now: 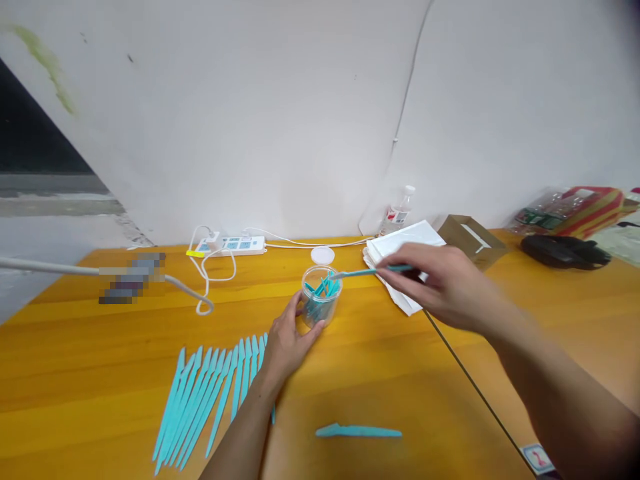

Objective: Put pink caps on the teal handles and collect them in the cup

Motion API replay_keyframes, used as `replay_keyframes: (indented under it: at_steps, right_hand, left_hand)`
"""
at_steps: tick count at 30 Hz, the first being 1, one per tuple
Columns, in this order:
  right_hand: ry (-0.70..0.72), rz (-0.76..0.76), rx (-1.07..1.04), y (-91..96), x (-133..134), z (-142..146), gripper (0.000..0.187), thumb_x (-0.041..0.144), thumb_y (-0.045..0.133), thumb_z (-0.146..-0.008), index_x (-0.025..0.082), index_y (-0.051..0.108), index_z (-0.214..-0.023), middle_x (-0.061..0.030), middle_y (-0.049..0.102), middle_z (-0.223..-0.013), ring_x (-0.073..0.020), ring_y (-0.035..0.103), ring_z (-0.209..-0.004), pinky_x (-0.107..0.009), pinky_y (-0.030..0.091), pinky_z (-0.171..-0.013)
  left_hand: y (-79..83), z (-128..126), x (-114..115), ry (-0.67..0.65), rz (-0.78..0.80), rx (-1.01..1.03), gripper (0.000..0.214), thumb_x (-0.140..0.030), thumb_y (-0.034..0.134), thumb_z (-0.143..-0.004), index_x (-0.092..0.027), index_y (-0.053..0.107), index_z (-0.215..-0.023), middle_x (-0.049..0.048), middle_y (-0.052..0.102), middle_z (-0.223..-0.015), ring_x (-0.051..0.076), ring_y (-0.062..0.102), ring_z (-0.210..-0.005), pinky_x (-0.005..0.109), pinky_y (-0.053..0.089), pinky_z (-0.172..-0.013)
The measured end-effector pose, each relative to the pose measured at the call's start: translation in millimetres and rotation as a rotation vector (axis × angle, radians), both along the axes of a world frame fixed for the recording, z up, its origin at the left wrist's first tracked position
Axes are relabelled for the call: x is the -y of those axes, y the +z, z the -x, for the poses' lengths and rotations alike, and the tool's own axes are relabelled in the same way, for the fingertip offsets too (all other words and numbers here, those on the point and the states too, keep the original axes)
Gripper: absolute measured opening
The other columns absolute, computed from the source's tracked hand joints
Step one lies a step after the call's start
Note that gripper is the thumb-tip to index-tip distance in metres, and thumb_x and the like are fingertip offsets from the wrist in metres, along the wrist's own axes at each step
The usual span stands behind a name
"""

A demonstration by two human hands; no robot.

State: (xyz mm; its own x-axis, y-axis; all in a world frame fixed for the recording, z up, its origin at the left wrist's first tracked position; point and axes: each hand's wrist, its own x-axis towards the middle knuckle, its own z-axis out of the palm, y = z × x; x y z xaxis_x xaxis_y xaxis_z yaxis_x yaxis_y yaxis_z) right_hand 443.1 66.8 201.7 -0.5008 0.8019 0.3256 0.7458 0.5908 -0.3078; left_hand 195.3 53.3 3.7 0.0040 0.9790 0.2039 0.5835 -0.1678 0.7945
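My left hand [289, 339] wraps round the lower side of a clear plastic jar [313, 317], which stands upright and open. Slim teal plastic pieces [325, 288] lie jumbled inside it. Pinched in my right hand [435, 277] is a slim teal knife-shaped tool [361, 273]; its pale tip is over the jar's mouth, and I cannot tell if it touches anything. A row of similar teal knife-shaped tools [200, 400] fans out left of my left forearm, which hides part of it. One more teal knife-shaped tool [360, 431] lies alone near the front.
A round white lid [323, 255] lies behind the jar. White papers [400, 243], a water bottle [399, 212] and a brown box [470, 240] are at the back right. At the back left are a power strip [243, 245] and a white cable [187, 287].
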Motion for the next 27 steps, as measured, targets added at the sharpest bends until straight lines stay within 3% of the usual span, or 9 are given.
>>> replay_keyframes:
  at_steps: [4,7,10,12,14,16,20,23,27]
  right_hand:
    - [0.098,0.096,0.374,7.4,-52.4,58.4,0.018,0.022,0.056,-0.090,0.019,0.073,-0.085,-0.0054,0.072,-0.081,-0.0176,0.064,-0.070,-0.026,0.042,-0.064]
    - [0.101,0.056,0.467,-9.1,-59.1,89.3,0.024,0.025,0.059,-0.091,0.015,0.068,-0.111,-0.0136,0.071,-0.102,-0.0251,0.068,-0.089,-0.031,0.048,-0.073]
    - [0.045,-0.150,0.199,-32.1,-23.6,84.0,0.043,0.035,0.053,-0.096,0.013,0.052,-0.133,-0.0184,0.063,-0.119,-0.0292,0.062,-0.106,-0.041,0.049,-0.087]
    - [0.038,-0.164,-0.011,-55.4,16.6,62.3,0.039,0.036,0.055,-0.095,0.018,0.055,-0.129,-0.0152,0.062,-0.117,-0.0271,0.061,-0.107,-0.041,0.049,-0.091]
    - [0.118,0.052,-0.072,-86.9,58.9,34.7,0.029,0.039,0.062,-0.090,0.023,0.063,-0.113,-0.0092,0.065,-0.103,-0.0228,0.064,-0.092,-0.035,0.053,-0.080]
    - [0.079,0.363,-0.010,-121.1,93.6,10.9,0.031,0.039,0.072,-0.080,0.028,0.065,-0.108,-0.0057,0.066,-0.101,-0.0224,0.065,-0.088,-0.034,0.055,-0.077]
    - [-0.019,0.629,-0.001,-163.7,124.5,-7.2,0.006,0.024,0.064,-0.080,0.029,0.061,-0.081,-0.0056,0.063,-0.093,-0.0232,0.064,-0.084,-0.035,0.055,-0.073]
    - [0.004,0.669,-0.019,-163.3,123.3,-5.3,0.013,0.024,0.051,-0.088,0.030,0.055,-0.077,-0.0081,0.063,-0.091,-0.0248,0.063,-0.082,-0.038,0.055,-0.072]
    - [0.010,0.672,-0.064,-131.4,110.7,-10.5,0.017,0.031,0.043,-0.095,0.031,0.054,-0.082,-0.0053,0.065,-0.084,-0.0231,0.062,-0.072,-0.038,0.053,-0.066]
  left_hand:
    - [0.1,-0.7,0.2,-0.001,-0.005,-0.023,0.073,-0.049,0.066,-0.083,-0.026,0.036,-0.145,0.0105,0.062,-0.135,0.026,0.064,-0.116,0.042,0.049,-0.097]
    - [0.5,-1.0,-0.1,0.002,-0.009,-0.035,0.073,-0.048,0.066,-0.084,-0.026,0.035,-0.146,0.0102,0.062,-0.135,0.026,0.064,-0.115,0.043,0.049,-0.097]
    - [0.4,-0.6,-0.2,0.000,-0.017,-0.026,0.073,-0.048,0.066,-0.083,-0.027,0.035,-0.146,0.0095,0.061,-0.136,0.026,0.064,-0.116,0.042,0.049,-0.097]
    - [0.0,0.0,-0.5,-0.006,-0.020,-0.018,0.072,-0.049,0.067,-0.083,-0.027,0.036,-0.145,0.0084,0.060,-0.137,0.025,0.064,-0.115,0.042,0.049,-0.097]
    - [0.0,0.6,-1.0,-0.002,-0.022,-0.018,0.072,-0.048,0.067,-0.082,-0.028,0.037,-0.144,0.0078,0.061,-0.136,0.025,0.064,-0.114,0.041,0.049,-0.098]
    - [0.5,0.7,-1.3,0.005,-0.014,-0.020,0.072,-0.048,0.068,-0.082,-0.028,0.037,-0.144,0.0077,0.061,-0.136,0.025,0.064,-0.115,0.041,0.048,-0.099]
    - [3.0,-1.4,-0.2,0.006,0.020,-0.028,0.070,-0.048,0.065,-0.084,-0.028,0.036,-0.144,0.0087,0.063,-0.134,0.026,0.063,-0.117,0.042,0.048,-0.098]
    - [4.6,-2.2,1.8,0.002,0.024,-0.039,0.070,-0.048,0.064,-0.085,-0.027,0.036,-0.145,0.0100,0.064,-0.131,0.026,0.062,-0.118,0.043,0.048,-0.099]
    - [11.4,4.9,1.4,0.027,0.001,-0.038,0.072,-0.049,0.066,-0.083,-0.026,0.037,-0.145,0.0111,0.056,-0.141,0.026,0.062,-0.118,0.042,0.049,-0.098]
